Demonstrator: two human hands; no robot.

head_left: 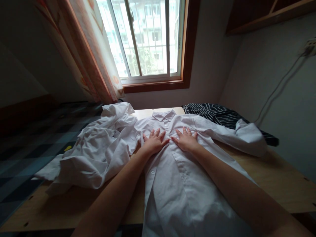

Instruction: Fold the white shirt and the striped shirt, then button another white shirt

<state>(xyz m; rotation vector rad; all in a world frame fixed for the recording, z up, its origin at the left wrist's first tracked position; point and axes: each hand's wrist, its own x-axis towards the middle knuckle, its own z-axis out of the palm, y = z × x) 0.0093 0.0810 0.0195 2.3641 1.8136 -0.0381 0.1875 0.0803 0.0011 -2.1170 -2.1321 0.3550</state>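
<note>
A white button-up shirt point(177, 184) lies front side up on a light wooden table point(281, 181), its collar toward the window and its lower part toward me. My left hand point(154, 142) rests flat on the left of the chest, fingers spread. On the other side of the button line, my right hand point(185, 139) lies flat too, fingers apart, thumb close to the left thumb. Neither hand grips the cloth. The right-side sleeve stretches out across the table, its cuff end bunched. A crumpled heap of white cloth point(98, 151) sits left of the shirt; the other sleeve cannot be made out.
Black cloth with white stripes point(217, 113) lies at the back right, partly behind the sleeve. A dark checked bed cover point(29, 141) borders the table's left side. Beyond are a curtain point(86, 42), a window point(150, 39), and a cable point(278, 87) on the right wall.
</note>
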